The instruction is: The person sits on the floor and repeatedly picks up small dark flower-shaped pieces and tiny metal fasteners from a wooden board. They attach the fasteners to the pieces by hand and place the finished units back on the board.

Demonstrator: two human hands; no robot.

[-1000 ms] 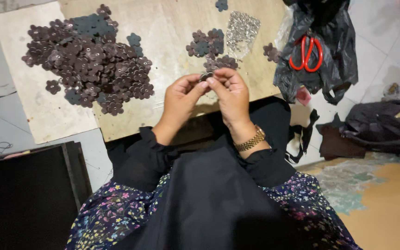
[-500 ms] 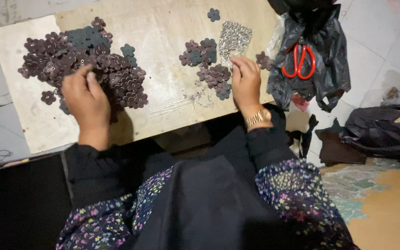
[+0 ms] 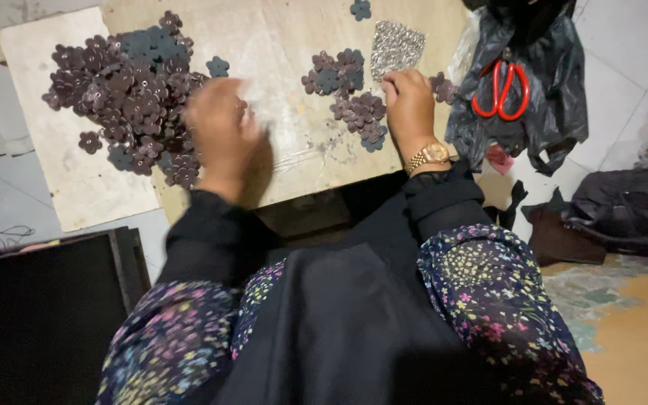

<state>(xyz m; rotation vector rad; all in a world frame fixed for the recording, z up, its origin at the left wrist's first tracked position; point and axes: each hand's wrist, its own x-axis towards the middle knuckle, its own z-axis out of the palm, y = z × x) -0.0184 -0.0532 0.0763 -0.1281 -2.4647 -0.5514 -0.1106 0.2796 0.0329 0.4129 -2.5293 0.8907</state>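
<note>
Dark brown flower-shaped leather pieces [image 3: 125, 97] mostly lie piled far left; fewer sit right [image 3: 350, 101]. Blurred left hand [image 3: 219, 135]: grip unclear. Right hand [image 3: 408, 105] rests curled beside silver studs [image 3: 397, 46].

1. A home craft corner — work is done seated on a pale tiled floor [image 3: 624, 82].
2. A low worn board [image 3: 279, 45] carries dark flower cutouts [image 3: 125, 94].
3. Red scissors [image 3: 500, 90] lie on a black bag [image 3: 549, 112] — cloth scraps nearby.
</note>
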